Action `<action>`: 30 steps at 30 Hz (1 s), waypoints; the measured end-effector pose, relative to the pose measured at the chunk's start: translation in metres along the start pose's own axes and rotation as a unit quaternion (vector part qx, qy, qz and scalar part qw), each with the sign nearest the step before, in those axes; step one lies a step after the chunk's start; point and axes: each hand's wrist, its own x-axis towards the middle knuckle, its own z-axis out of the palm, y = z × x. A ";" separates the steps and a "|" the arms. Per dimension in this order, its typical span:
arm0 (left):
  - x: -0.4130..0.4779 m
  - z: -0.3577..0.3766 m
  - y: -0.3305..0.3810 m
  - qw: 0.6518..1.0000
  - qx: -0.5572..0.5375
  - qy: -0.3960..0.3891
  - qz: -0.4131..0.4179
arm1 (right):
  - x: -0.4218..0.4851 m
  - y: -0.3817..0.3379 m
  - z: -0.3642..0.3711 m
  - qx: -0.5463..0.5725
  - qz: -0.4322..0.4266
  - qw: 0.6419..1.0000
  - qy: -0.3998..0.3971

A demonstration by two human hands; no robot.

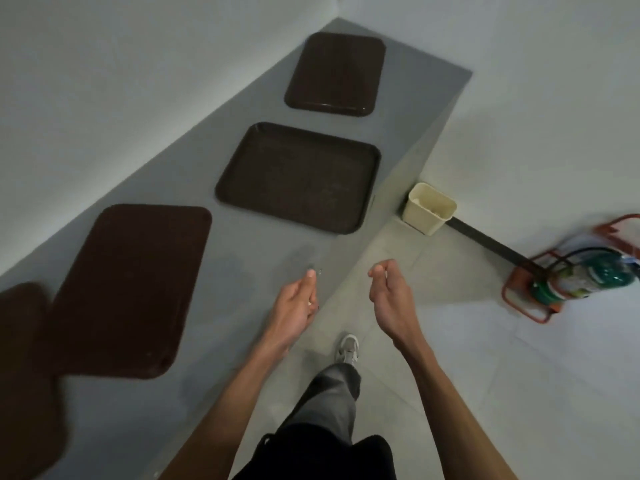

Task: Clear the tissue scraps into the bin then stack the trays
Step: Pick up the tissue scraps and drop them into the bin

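Where worktop edge meets floor, left hand hovers, fingers slack, empty; right hand fingers curl to thumb, hold unclear. Trays lie apart along worktop; bin stands off its edge.

Both bare forearms reach forward, side by side and apart. Left hand: fingers nearly straight and relaxed, palm turned inward. Right hand: fingers curled, tips meeting the thumb, palm turned inward.
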 end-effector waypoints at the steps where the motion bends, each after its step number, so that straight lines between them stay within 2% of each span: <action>1: 0.019 0.018 0.011 1.000 -0.007 -0.007 -0.007 | 0.018 0.001 -0.016 0.004 0.011 1.000 0.004; 8: 0.137 0.132 0.085 0.994 -0.020 -0.093 -0.047 | 0.146 0.009 -0.122 0.075 0.125 0.989 0.004; 16: 0.261 0.234 0.126 0.992 0.052 -0.108 -0.031 | 0.286 0.052 -0.197 0.113 0.175 0.978 0.028; 22: 0.375 0.321 0.133 0.994 0.046 -0.095 -0.025 | 0.417 0.111 -0.250 0.158 0.218 0.963 0.010; 30: 0.503 0.438 0.130 0.997 0.028 -0.035 -0.063 | 0.563 0.197 -0.313 0.112 0.264 0.957 -0.036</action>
